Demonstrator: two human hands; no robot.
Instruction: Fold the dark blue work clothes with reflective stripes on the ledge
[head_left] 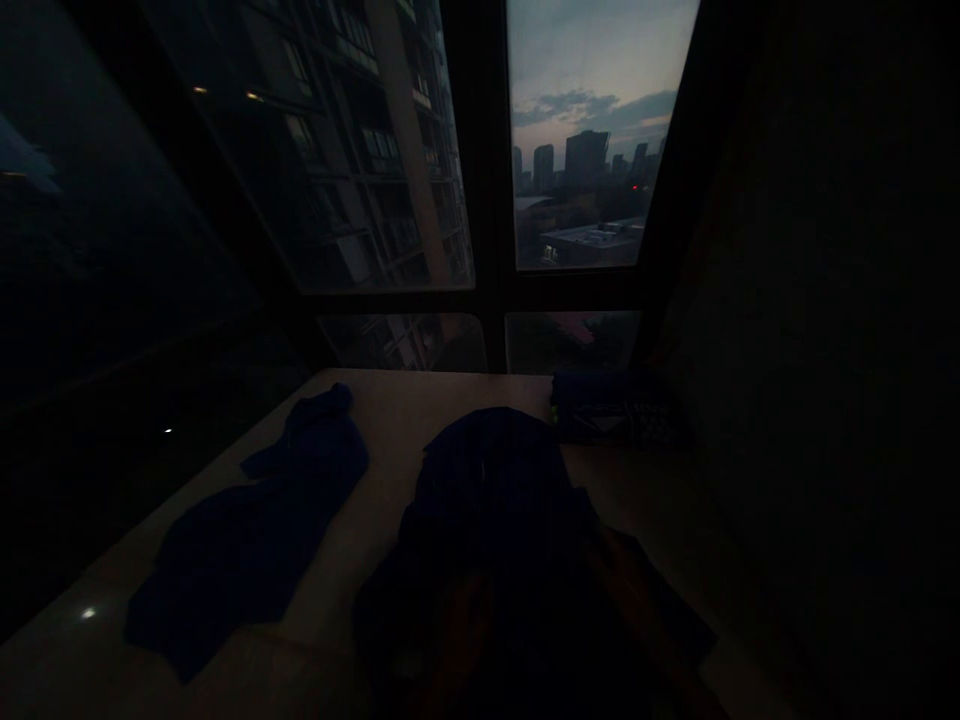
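A dark blue garment (495, 480) lies spread on the pale surface (390, 410), in front of me at the centre. Over its lower middle is my left hand (469, 610), very dim, its fingers hard to make out. My right hand (619, 570) rests at the garment's right side, also in deep shadow. Whether either hand grips the cloth cannot be seen. To the left, another blue garment (240, 550) lies crumpled on the same surface.
A dark patterned bundle (619, 410) sits at the back right of the surface. Behind it stand windows with a dark frame (491, 200), and a dark wall (810, 330) rises on the right. The light is very low.
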